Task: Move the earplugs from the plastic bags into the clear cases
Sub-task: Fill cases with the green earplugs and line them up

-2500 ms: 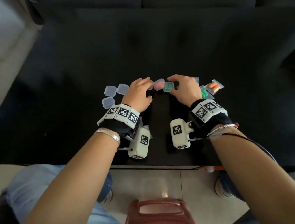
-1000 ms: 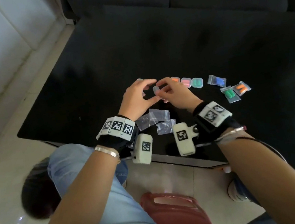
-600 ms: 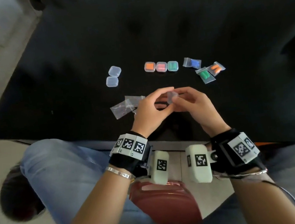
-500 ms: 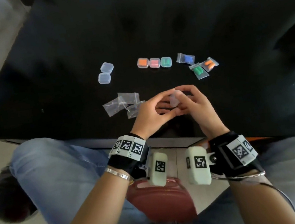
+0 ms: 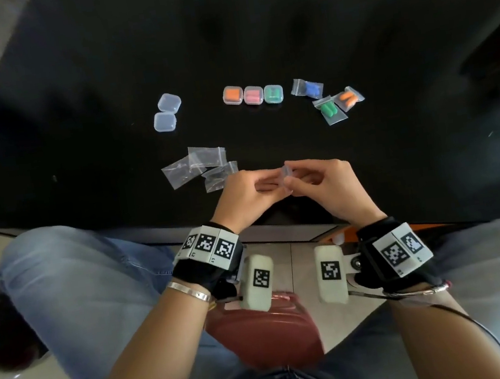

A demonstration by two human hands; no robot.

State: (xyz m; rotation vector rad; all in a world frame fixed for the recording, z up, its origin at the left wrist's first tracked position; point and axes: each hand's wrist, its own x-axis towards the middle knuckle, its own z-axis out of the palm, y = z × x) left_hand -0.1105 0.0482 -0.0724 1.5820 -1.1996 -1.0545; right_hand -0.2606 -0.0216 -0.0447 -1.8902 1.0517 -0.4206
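Note:
My left hand [image 5: 245,198] and my right hand [image 5: 328,186] meet over the near table edge, and both pinch one small clear case [image 5: 287,175] between their fingertips. Three filled cases stand in a row farther back: orange [image 5: 232,95], pink [image 5: 253,95], green [image 5: 273,93]. Two empty clear cases [image 5: 166,112] lie to their left. Three bags with earplugs lie at the right: blue [image 5: 308,88], green [image 5: 329,110], orange [image 5: 349,99]. Three empty plastic bags [image 5: 200,167] lie just left of my left hand.
The black table [image 5: 251,28] stretches far back and to both sides. Its near edge runs just under my wrists. A dark red stool [image 5: 268,328] stands on the tiled floor between my knees.
Both hands drew back from the row of cases to the near table edge, bringing one clear case with them. The view tilted down and closer.

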